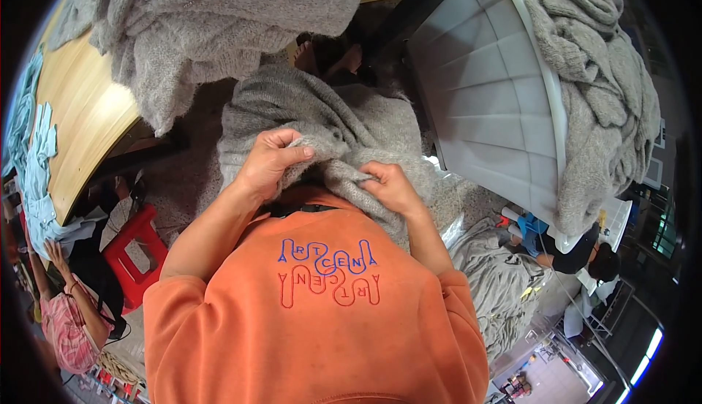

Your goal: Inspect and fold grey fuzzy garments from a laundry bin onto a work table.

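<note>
A grey knitted garment (292,104) lies draped over my lap, its near edge bunched up close to my waist. My left hand (269,161) pinches a fold of the knit between thumb and fingers. A short way to the right, my right hand (393,187) grips another part of the same edge, with its fingertips partly hidden in the fabric. Between the two hands the knit is folded and twisted. Its far part hangs down toward the floor.
More grey knitwear (234,9) hangs off the wooden table (88,104) ahead. A large pale plastic bin (490,89) at right is heaped with grey knits (592,75). A red stool (135,258) stands at left, near a person in pink (73,323). Another person (578,250) is at right.
</note>
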Demonstrator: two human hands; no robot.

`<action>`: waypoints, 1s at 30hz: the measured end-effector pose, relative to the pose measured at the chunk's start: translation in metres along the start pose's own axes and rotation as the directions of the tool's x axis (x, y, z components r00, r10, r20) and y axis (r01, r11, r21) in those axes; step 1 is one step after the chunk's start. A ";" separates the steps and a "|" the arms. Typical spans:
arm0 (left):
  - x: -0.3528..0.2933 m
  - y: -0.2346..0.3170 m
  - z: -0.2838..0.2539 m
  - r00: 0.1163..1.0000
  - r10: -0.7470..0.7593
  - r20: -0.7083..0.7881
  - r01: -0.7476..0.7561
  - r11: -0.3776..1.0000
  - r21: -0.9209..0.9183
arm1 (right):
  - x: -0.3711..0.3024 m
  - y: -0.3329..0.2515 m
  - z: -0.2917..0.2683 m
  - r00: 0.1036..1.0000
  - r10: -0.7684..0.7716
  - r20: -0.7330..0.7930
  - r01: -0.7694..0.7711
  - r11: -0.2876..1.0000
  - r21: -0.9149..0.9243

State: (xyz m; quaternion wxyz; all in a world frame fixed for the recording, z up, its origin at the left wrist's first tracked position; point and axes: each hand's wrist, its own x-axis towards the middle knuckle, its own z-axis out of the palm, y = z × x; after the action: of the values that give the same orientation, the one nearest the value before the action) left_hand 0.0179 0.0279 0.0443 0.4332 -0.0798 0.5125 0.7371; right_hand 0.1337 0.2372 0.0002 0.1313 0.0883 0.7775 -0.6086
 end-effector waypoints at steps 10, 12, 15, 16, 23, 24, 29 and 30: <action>0.002 -0.005 0.013 0.990 -0.116 0.082 0.103 0.983 0.153 | 0.011 -0.070 0.022 0.684 -0.727 0.054 0.688 0.619 -0.379; 0.003 -0.006 0.013 0.985 -0.141 0.098 0.125 0.979 0.158 | 0.015 -0.066 0.027 0.673 -0.739 0.023 0.680 0.607 -0.412; 0.004 -0.013 0.006 0.981 -0.140 0.131 0.123 0.984 0.130 | 0.016 -0.064 0.031 0.663 -0.748 -0.015 0.656 0.592 -0.468; 0.004 -0.016 0.002 0.982 -0.113 0.153 0.099 0.991 0.095 | 0.016 -0.064 0.032 0.668 -0.744 -0.023 0.638 0.588 -0.498; 0.001 -0.023 -0.001 0.996 0.005 0.094 -0.018 0.991 0.132 | 0.024 -0.058 0.041 0.692 -0.719 -0.063 0.578 0.603 -0.550; 0.001 -0.024 0.000 0.997 0.035 0.065 -0.045 0.985 0.169 | 0.026 -0.058 0.042 0.706 -0.701 -0.105 0.557 0.640 -0.529; -0.004 -0.026 0.002 0.996 0.092 -0.017 -0.083 0.955 0.284 | 0.027 -0.055 0.042 0.821 -0.547 -0.161 0.473 0.811 -0.343; -0.006 -0.025 0.004 0.996 0.091 -0.024 -0.079 0.947 0.312 | 0.027 -0.053 0.040 0.857 -0.501 -0.120 0.462 0.850 -0.251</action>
State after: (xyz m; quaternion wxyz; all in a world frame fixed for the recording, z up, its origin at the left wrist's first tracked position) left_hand 0.0407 0.0302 0.0325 0.3985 -0.0024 0.6333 0.6635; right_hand 0.0964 0.1846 0.0316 -0.0884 -0.0700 0.8439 -0.5245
